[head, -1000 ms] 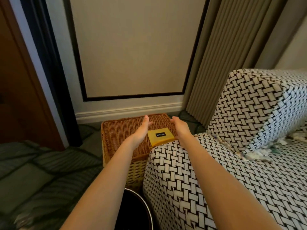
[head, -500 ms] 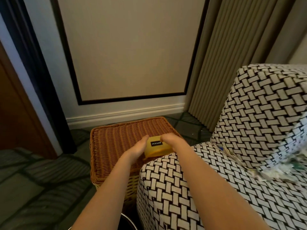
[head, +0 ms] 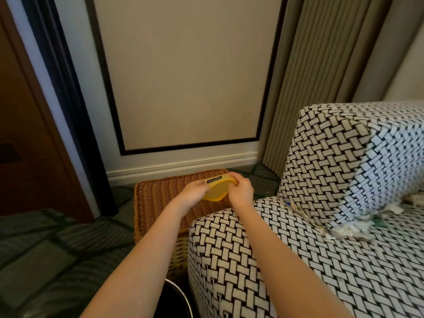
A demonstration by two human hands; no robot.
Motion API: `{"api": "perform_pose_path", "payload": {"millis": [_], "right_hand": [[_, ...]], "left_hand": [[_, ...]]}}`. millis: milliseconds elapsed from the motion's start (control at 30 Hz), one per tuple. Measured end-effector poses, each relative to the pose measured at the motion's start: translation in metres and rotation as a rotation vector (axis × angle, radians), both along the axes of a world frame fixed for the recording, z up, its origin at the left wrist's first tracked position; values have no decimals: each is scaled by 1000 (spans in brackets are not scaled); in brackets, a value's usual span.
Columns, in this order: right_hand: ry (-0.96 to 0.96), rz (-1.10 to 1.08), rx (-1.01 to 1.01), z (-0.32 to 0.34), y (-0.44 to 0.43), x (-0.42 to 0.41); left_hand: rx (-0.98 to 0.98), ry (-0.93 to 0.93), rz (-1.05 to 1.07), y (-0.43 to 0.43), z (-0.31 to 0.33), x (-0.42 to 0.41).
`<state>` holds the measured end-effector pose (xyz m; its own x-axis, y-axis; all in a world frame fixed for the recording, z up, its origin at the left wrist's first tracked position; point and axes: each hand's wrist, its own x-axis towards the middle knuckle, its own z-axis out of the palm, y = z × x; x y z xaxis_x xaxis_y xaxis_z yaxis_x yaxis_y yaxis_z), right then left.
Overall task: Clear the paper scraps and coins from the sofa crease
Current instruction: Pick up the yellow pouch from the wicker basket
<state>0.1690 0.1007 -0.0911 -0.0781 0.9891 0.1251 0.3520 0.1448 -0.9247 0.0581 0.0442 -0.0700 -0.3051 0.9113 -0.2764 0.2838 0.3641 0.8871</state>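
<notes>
A small yellow pouch (head: 216, 190) with a black label is lifted off the wicker basket lid (head: 160, 198). My left hand (head: 192, 193) grips its left side and my right hand (head: 241, 191) grips its right side, tilting it. White paper scraps (head: 344, 230) lie bunched in the crease of the black-and-white woven sofa (head: 298, 260), between the seat and the back cushion, off to the right of both hands. I cannot make out any coins.
A black round bin (head: 176, 301) stands on the floor below the basket, beside the sofa arm. A wall with dark trim and a pleated curtain (head: 309, 88) rise behind. A brown door (head: 23, 134) is at the left over dark patterned carpet.
Both hands reached to the yellow pouch lying on the basket lid, closed on it, and have lifted and tilted it. The view shifted slightly to the right.
</notes>
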Motion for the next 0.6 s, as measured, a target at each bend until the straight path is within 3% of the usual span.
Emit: {"api": "perform_pose_path", "payload": {"millis": [167, 300, 467, 600], "right_hand": [[236, 0, -33, 7, -25, 41], [398, -35, -134, 11, -40, 74], [12, 137, 28, 24, -54, 112], [-10, 255, -23, 38, -59, 143]], "left_hand": [[-77, 321, -272, -24, 27, 14], [-81, 488, -339, -26, 49, 37], [-59, 684, -603, -26, 56, 94], [-24, 758, -676, -22, 53, 126]]}}
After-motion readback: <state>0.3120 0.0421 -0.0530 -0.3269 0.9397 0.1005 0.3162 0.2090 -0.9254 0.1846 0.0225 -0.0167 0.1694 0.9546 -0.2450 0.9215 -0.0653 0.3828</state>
